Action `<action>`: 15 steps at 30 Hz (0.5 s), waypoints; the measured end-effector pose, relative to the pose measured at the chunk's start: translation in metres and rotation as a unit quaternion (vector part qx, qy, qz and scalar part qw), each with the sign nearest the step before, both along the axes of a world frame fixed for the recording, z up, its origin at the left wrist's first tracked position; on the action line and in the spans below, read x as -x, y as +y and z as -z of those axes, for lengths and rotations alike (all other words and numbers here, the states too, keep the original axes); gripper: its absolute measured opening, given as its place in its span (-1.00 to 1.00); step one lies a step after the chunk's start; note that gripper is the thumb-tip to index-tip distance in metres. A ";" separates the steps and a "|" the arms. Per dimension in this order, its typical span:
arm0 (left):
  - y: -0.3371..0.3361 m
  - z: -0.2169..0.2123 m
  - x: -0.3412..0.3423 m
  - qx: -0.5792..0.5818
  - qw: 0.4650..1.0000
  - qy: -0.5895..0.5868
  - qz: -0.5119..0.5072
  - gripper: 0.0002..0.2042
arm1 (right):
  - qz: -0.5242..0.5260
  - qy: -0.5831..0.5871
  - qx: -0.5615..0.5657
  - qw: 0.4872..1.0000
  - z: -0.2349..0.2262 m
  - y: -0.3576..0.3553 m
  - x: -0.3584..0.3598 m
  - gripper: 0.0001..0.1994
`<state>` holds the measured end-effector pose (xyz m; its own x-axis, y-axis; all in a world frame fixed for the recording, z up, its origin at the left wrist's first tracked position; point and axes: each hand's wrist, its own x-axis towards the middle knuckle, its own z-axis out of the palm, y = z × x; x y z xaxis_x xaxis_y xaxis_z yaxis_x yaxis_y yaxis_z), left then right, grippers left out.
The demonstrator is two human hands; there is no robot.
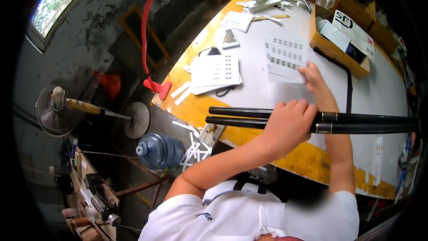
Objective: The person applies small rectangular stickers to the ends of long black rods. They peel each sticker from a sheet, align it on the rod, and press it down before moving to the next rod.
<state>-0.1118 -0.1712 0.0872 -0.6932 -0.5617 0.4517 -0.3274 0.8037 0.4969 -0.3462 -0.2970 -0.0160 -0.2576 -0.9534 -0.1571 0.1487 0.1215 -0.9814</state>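
Observation:
My left hand (pixel 290 122) is wrapped round two long black rods (pixel 356 123) lying side by side, with thin gold bands and a woven pattern at their left ends. They are held level over the table's near edge and run out to the right. Beyond them, my right hand (pixel 314 76) pinches the lower right corner of a white sheet (pixel 285 56) printed with rows of small dark blocks. The sheet is slightly blurred, and I cannot tell whether it touches the tabletop. Left of it lies a stack of printed sheets (pixel 215 72) with a black cord loop by its lower edge.
The worn yellow-edged table (pixel 294 160) carries a white phone-like device (pixel 230 39), more papers (pixel 237 20), a pile of white strips (pixel 264 1) and an open cardboard box (pixel 339 47). A red clamp (pixel 157 88) grips the left edge. A blue water bottle (pixel 160 151) and a fan (pixel 58 107) stand left.

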 end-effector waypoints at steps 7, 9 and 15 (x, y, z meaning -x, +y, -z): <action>-0.008 -0.010 0.013 0.062 0.998 0.009 -0.015 -0.62 | 0.027 -0.085 0.001 0.996 0.053 -0.159 -0.069 -0.63; -0.012 -0.008 0.011 0.087 0.996 0.022 -0.028 -0.68 | 0.040 -0.109 0.000 0.993 0.049 -0.176 -0.109 -0.61; -0.021 -0.012 0.009 0.083 0.996 0.016 -0.019 -0.64 | 0.011 -0.155 0.000 0.988 0.039 -0.205 -0.155 -0.59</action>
